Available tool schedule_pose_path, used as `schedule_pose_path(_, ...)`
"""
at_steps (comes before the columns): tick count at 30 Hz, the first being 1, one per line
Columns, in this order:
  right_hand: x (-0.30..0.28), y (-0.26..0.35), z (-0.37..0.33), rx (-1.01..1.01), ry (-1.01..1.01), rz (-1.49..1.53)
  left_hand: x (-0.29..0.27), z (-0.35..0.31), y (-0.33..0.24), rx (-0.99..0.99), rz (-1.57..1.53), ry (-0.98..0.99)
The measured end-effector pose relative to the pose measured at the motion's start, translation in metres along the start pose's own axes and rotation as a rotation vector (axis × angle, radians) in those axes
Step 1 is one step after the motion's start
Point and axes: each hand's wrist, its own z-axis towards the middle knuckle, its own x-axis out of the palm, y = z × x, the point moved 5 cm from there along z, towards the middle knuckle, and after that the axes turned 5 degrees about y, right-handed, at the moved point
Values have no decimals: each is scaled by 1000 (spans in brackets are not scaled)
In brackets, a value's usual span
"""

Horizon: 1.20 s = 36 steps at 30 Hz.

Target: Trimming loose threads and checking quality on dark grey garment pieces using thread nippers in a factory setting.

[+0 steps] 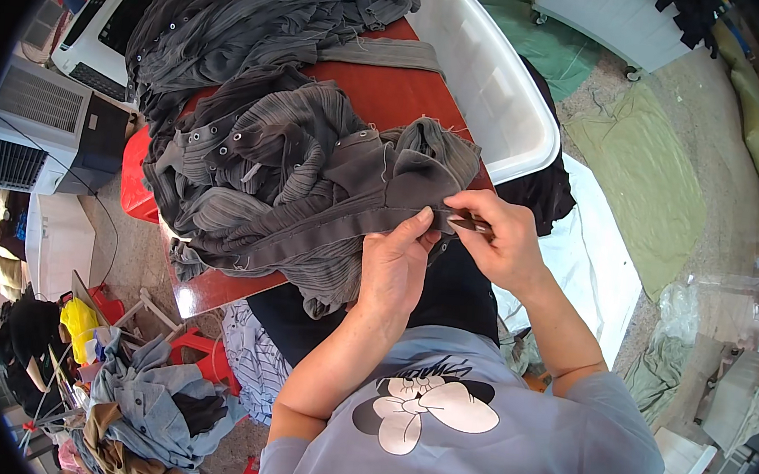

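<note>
A dark grey ribbed garment (288, 152) with metal eyelets lies bunched on the red table. Its smooth waistband-like strip stretches toward me. My left hand (398, 261) is closed on the near end of that strip, thumb on top. Close beside it, my right hand (503, 241) is closed around small dark thread snips (471, 225), whose tips are at the cloth edge. The right fingers partly cover the snips, so I cannot tell whether the blades are apart. Loose threads stick out from the fabric's frayed edge.
More grey garments (236, 17) are heaped at the table's (366, 78) far side. A white plastic tub (500, 94) stands beyond its right edge. Green cloth (641, 183) covers floor at right. Air coolers (41, 131) stand at left, with piled clothes (157, 403) at lower left.
</note>
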Motion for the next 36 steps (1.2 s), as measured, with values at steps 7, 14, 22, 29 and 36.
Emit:
schedule_pose_path(7, 5, -11, 2, 43, 30, -136, -8, 2, 2, 31, 30, 9)
schedule_pose_path(14, -12, 1, 0, -159, 12, -544, 2, -1, -1, 81, 52, -11)
schedule_pose_path(22, -10, 8, 0, -279, 27, -705, -6, 2, 4, 77, 82, -39)
schedule_pose_path(29, -7, 8, 2, -300, 4, -699, -11, 3, 6, 83, 109, -57)
schedule_pose_path(36, -6, -1, 1, -294, -28, -610, -6, 3, 5, 91, 107, -49)
